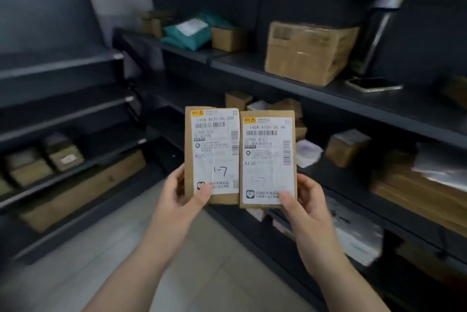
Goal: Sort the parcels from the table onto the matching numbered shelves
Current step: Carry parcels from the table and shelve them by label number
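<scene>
we are holding two flat parcels up side by side in front of the shelving.

our left hand (182, 192) is pinching the lower edge of the flat brown cardboard parcel with the white a020 label (212, 155), thumb lying on the label, and our right hand (305, 200) is pinching the matching brown cardboard parcel labelled a130 (267, 160) the same way. both are standing upright, edges touching, each showing a handwritten 1-7. behind them the dark grey metal shelves (353, 99) are carrying small boxes. higher up, a large taped cardboard box (310, 52) is sitting near a teal plastic mailer bag (192, 31).
</scene>
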A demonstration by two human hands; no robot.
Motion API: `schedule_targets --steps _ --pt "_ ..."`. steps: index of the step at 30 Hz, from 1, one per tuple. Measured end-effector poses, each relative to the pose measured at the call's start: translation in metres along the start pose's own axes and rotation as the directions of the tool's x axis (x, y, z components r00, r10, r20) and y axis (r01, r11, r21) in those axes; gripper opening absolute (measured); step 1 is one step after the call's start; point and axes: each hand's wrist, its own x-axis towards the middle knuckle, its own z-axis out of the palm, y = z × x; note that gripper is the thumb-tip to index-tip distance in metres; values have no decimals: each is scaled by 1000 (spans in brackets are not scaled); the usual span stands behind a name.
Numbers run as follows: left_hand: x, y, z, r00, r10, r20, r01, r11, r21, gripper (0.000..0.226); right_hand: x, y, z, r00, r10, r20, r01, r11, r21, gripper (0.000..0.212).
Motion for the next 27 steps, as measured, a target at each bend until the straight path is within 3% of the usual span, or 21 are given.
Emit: schedule_targets --steps 2,9,17,27 --pt "9 5 -50 996 5 -94 -4 1000 16 57 18 5 52 996 10 93 -12 1000 18 64" --pt "28 12 -179 934 56 -354 -38 998 58 65 59 24 200 917 32 397 -62 996 64 53" --pt "80 12 -240 802 38 -596 -5 998 56 41 125 39 295 811 48 583 -102 993 61 57" --pt "214 10 -306 691 69 -720 -94 996 5 62 275 50 420 653 11 757 -79 995 53 54"
